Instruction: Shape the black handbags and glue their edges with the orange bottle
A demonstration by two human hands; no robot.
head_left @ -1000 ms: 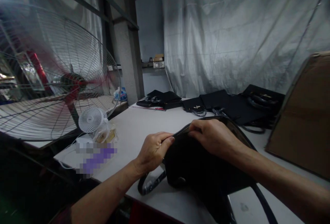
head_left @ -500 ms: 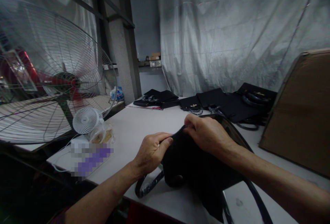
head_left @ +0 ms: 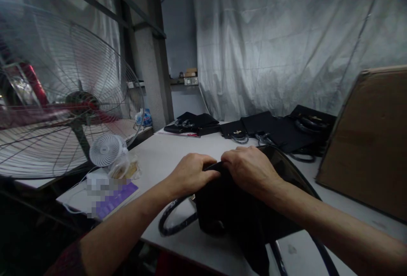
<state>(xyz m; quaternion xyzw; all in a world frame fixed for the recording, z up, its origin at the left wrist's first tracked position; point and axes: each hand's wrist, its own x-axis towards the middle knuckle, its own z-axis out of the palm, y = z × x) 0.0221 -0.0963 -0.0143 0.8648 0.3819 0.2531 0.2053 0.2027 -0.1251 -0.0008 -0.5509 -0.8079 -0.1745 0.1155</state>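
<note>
— Gripping what, both of them at once?

— The black bag (head_left: 235, 212). It lies at the near edge of the counter (head_left: 165, 153), straight in front of the person, partly slumped on its side, with some of the dark material hanging over the counter's front edge.

— Where are the hands on it?

— Side by side on the upper rim (head_left: 216, 166). The left hand (head_left: 190, 174) sits at the rim's left end and the right hand (head_left: 251, 170) just beside it, knuckles almost touching. The fingers (head_left: 210, 173) of both are curled together and clamped on that rim, so neither hand is free.

— Which way does the rim run?

— From the left hand across under the right, then off toward the far right, where it curves round the bag's open mouth. The bag's bulk lies below the hands and to their right; neither hand is nearer, since both are on it.

— And the strap?

— One handle loop (head_left: 173, 223) lies flat on the counter below the left wrist, untouched.

— Anything else about?

— More black bags (head_left: 280, 127) along the far side, a cardboard sheet (head_left: 369, 140) leaning at right, a small white fan (head_left: 104, 150) and a big wire-caged fan (head_left: 79, 98) at left.
</note>
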